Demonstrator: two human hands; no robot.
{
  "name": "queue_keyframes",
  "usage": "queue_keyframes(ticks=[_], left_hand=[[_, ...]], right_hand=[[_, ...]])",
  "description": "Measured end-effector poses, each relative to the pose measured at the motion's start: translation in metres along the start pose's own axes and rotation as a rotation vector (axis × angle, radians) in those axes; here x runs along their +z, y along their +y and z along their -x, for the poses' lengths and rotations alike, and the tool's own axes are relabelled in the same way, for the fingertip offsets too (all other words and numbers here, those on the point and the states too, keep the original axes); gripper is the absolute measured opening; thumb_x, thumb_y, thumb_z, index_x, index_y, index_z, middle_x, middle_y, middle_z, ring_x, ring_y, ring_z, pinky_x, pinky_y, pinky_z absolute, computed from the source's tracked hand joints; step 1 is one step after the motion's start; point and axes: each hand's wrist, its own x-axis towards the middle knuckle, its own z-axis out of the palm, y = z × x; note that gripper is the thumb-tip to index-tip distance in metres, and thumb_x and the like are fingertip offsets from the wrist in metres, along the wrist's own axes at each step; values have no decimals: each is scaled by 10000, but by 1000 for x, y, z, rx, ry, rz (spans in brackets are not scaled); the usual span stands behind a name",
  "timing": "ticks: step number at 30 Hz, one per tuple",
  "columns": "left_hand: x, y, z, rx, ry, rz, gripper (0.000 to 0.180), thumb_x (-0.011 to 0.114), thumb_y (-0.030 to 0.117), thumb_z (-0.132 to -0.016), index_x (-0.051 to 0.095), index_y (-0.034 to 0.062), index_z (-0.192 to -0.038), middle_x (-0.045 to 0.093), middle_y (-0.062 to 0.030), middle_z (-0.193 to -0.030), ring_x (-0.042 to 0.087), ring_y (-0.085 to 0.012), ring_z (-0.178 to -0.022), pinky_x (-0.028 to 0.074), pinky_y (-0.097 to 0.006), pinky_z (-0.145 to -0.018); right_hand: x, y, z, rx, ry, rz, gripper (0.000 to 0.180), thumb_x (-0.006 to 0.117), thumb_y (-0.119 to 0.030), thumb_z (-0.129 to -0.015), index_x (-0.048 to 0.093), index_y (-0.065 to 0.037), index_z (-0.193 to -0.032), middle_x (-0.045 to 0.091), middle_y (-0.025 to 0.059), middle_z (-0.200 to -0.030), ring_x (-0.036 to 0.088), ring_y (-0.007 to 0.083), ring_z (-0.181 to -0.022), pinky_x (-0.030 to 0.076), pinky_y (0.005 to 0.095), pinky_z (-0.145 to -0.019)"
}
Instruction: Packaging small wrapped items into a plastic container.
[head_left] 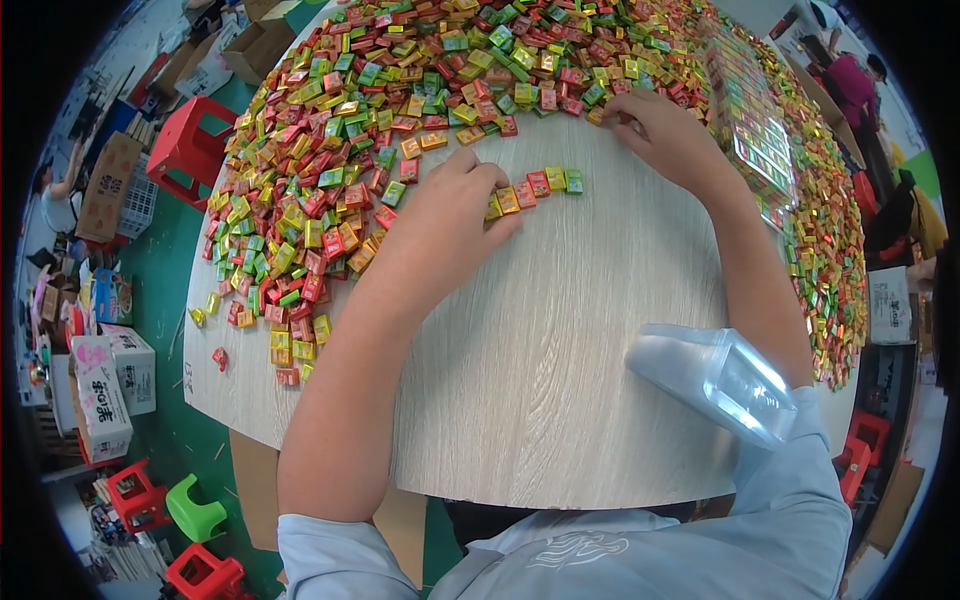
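Small block-shaped wrapped candies in red, yellow, orange and green form a large heap [345, 130] over the far and left parts of the table. A short row of these candies [526, 194] runs slantwise in front of the heap, with a green one at its right end. My left hand [452, 212] is at the row's left end, its fingers and thumb bent around the candies there; it partly hides them. Farther right, my right hand [660, 135] reaches to the heap's near edge, with bent fingertips on a yellow-orange candy [597, 116].
A clear plastic container [745, 390] lies tilted by my right forearm on the pale wooden table [540, 400]. Filled clear packs [760, 150] are stacked at the far right amid more candies. Red stools [190, 150], a green stool [195, 508] and cartons [100, 400] stand left; people are at the far right.
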Motion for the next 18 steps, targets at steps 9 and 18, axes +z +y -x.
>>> queue_keyframes(ticks=[9, 18], left_hand=[[0, 2, -1, -10, -2, 8, 393, 802, 248, -897, 690, -11, -1171, 640, -187, -1188, 654, -385, -1122, 540, -465, -978], [3, 0, 0, 3, 16, 27, 483, 794, 257, -905, 638, 55, -1315, 629, -189, -1220, 646, -405, -1131, 542, -469, -974]], right_hand=[[7, -14, 0, -87, 53, 49, 211, 670, -195, -998, 662, -85, -1178, 673, 120, -1087, 675, 289, -985, 542, 416, -871], [-18, -51, 12, -102, -386, -341, 355, 742, -98, -896, 587, -36, -1210, 620, 64, -1004, 606, 172, -891, 535, 319, -805]])
